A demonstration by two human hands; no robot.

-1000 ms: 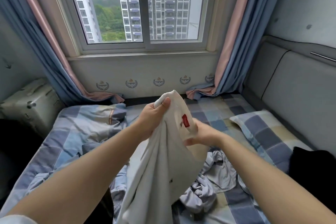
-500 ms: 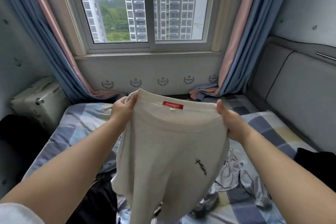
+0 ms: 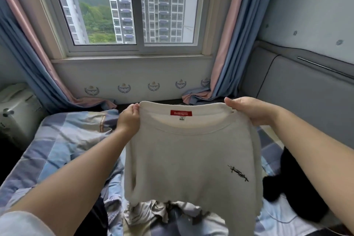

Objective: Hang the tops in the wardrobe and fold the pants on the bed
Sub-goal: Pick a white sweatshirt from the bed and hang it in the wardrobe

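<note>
Both hands, left hand (image 3: 128,119) and right hand (image 3: 252,110), grip the cream top (image 3: 189,159) spread wide.

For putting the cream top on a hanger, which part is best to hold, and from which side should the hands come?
Probably hold the cream top at the two ends of its neckline, one hand from each side, as the left hand and right hand do here. The collar with the red label is stretched wide and the body hangs straight, leaving the neck open for a hanger.

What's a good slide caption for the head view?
Both hands hold a cream top up over the bed.
</note>
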